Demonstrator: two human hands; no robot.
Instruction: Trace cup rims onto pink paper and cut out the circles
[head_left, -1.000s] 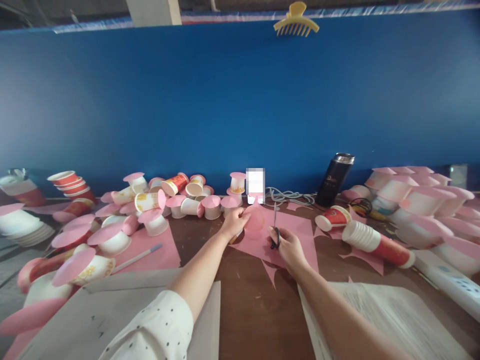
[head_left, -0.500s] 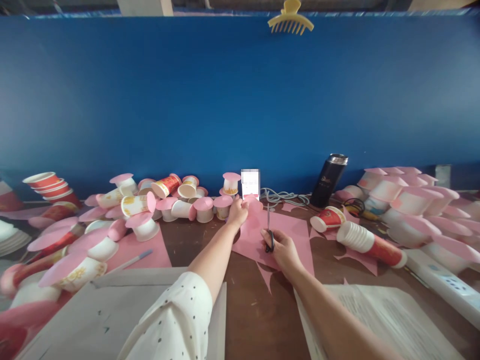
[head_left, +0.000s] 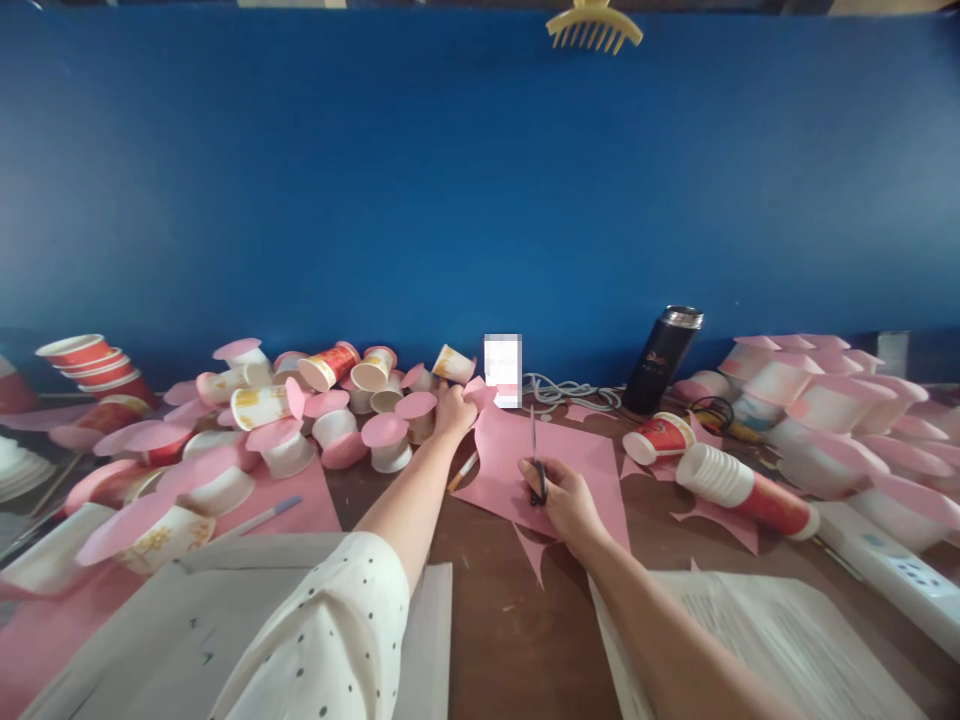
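On the brown tabletop (head_left: 495, 640), at 12 o'clock from the person, lay a sheet of pink paper (head_left: 570, 470), thin, matt and cut to a ragged outline with pointed offcuts along its near edge. The right hand (head_left: 566, 500) rested on this sheet with its grip closed through the dark handles of a pair of scissors (head_left: 535, 465), the narrow metal blades pointing toward 12 o'clock and lying together. The left hand (head_left: 452, 410) was extended toward 11 o'clock, at the edge of a heap of paper cups (head_left: 330, 400); its fingers were curled, but whether the grip was clamped on a cup or a pink piece could not be told. The cups were short, white or red-printed, many capped with round pink discs. The step in hand appeared to be cutting pink paper for the cups; the next move would call for steadying the sheet before the blades opened.
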